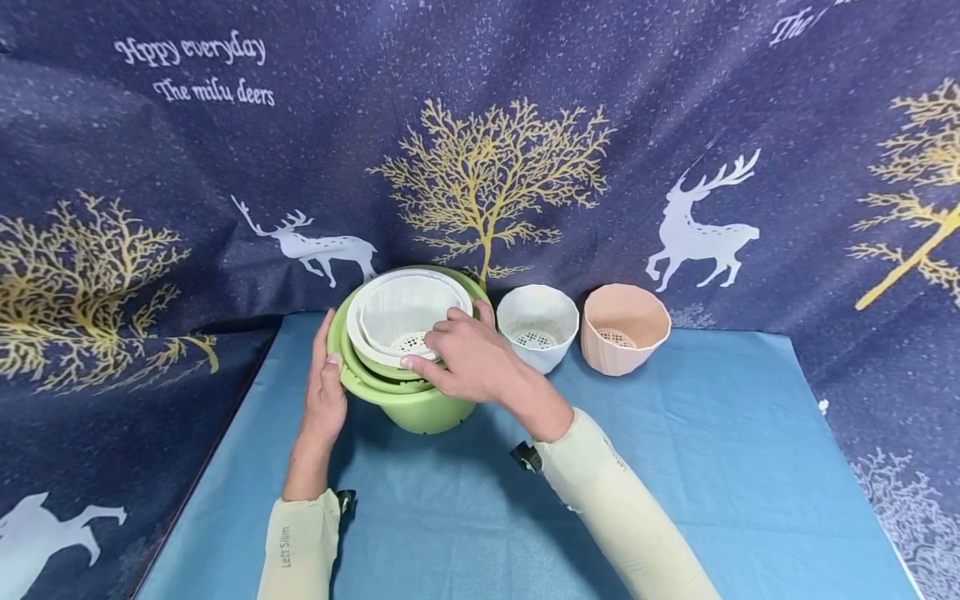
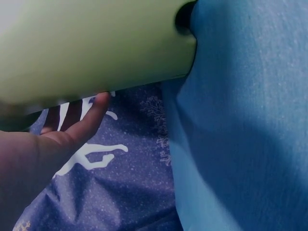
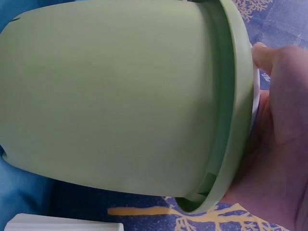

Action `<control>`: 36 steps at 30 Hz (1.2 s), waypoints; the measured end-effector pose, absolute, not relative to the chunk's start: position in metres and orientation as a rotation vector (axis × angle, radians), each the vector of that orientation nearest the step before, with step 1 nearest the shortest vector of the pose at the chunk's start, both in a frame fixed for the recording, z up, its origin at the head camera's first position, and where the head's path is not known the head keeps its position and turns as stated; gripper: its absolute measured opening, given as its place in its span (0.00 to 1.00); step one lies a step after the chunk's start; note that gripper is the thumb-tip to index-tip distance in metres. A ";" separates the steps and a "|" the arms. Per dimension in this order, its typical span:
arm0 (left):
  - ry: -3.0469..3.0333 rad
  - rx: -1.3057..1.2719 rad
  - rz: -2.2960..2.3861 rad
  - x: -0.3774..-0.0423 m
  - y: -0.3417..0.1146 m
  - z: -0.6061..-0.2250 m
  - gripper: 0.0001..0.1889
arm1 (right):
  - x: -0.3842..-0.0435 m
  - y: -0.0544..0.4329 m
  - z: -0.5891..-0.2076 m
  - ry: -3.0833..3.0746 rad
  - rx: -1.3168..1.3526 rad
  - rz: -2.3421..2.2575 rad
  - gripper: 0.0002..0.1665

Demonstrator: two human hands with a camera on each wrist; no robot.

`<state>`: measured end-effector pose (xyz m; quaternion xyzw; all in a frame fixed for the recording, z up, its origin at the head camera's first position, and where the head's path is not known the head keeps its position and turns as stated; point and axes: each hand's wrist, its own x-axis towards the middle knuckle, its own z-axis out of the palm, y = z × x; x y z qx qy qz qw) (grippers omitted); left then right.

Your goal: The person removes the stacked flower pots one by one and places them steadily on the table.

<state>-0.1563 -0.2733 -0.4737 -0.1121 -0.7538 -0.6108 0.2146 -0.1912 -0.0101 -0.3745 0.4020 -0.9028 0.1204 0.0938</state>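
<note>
A large green flower pot (image 1: 427,412) stands at the left of the blue cloth, with another green rim (image 1: 367,372) nested inside it. Within these sits a white pot (image 1: 378,304) whose bottom is full of small holes. My left hand (image 1: 326,396) rests along the left side of the green pot, its long fingers stretched against the outside; a fingertip (image 2: 102,98) touches the wall in the left wrist view. My right hand (image 1: 476,354) reaches over the front right of the stack and grips the white pot's rim, thumb at the near edge, fingers bent inward.
Right of the stack stand a separate white pot (image 1: 543,358) and a pink pot (image 1: 622,354), both with perforated bottoms. Blue cloth (image 1: 675,467) covers the table. Behind it hangs a dark blue printed curtain (image 1: 547,67), close to the pots.
</note>
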 end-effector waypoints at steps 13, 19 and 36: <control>-2.075 -0.265 -1.711 -0.155 -0.271 -0.472 0.33 | -0.191 -0.010 -0.377 -2.618 1.201 0.376 0.28; -2.061 -0.264 -1.714 -0.155 -0.270 -0.472 0.33 | -0.192 -0.010 -0.378 -2.544 1.223 0.383 0.27; -2.070 -0.209 -1.742 -0.155 -0.265 -0.470 0.32 | -0.193 -0.007 -0.376 -2.529 1.231 0.427 0.26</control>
